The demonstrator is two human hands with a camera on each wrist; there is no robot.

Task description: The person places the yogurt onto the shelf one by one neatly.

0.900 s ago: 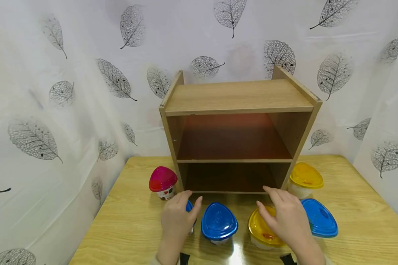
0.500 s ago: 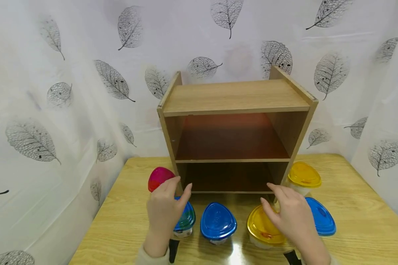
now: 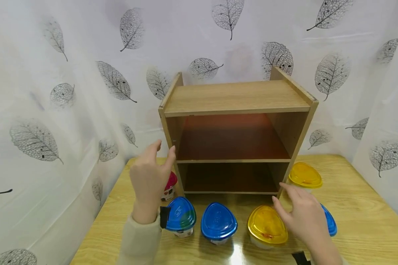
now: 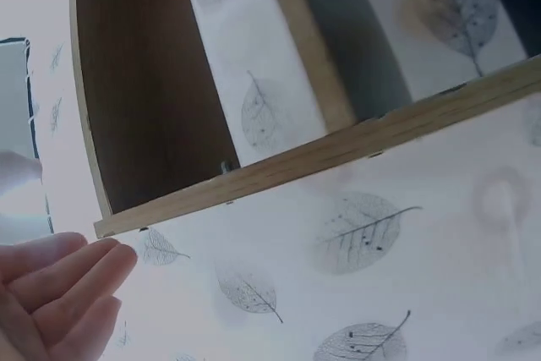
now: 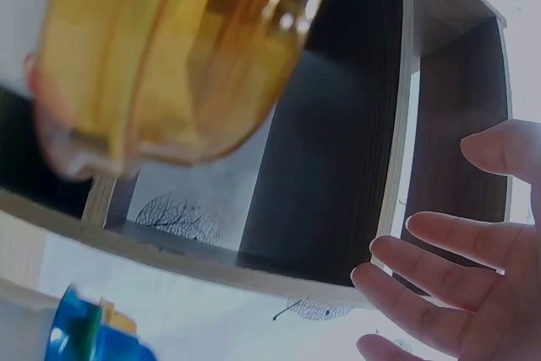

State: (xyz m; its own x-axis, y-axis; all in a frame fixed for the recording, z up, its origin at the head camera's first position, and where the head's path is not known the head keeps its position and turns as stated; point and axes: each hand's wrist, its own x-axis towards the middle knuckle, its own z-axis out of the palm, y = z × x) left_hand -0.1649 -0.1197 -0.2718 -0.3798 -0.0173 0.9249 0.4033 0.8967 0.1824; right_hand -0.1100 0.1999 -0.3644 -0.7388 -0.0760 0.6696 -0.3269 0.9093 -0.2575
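My left hand (image 3: 149, 180) is raised beside the left panel of a small wooden shelf unit (image 3: 235, 97), its fingers bent loosely around nothing. It partly covers a pink-lidded tub (image 3: 170, 184). In the left wrist view, the left hand (image 4: 63, 293) appears near the shelf's edge (image 4: 321, 154). My right hand (image 3: 303, 213) hovers right of a yellow-lidded tub (image 3: 266, 224), fingers apart and holding nothing. Behind it, a blue-lidded tub (image 3: 330, 222) is mostly hidden. The right wrist view shows the right hand's (image 5: 465, 285) spread fingers and the yellow-lidded tub (image 5: 177, 57) up close.
Two blue-lidded tubs, the left one (image 3: 180, 215) and the middle one (image 3: 218, 222), stand before the shelf on the wooden table (image 3: 368, 217). Another yellow-lidded tub (image 3: 305, 175) is at the shelf's right side. A leaf-patterned curtain (image 3: 86, 110) hangs behind.
My left hand has moved up and left from the left blue-lidded tub, uncovering it, to beside the shelf's side. My right hand has shifted right, off the front yellow-lidded tub.
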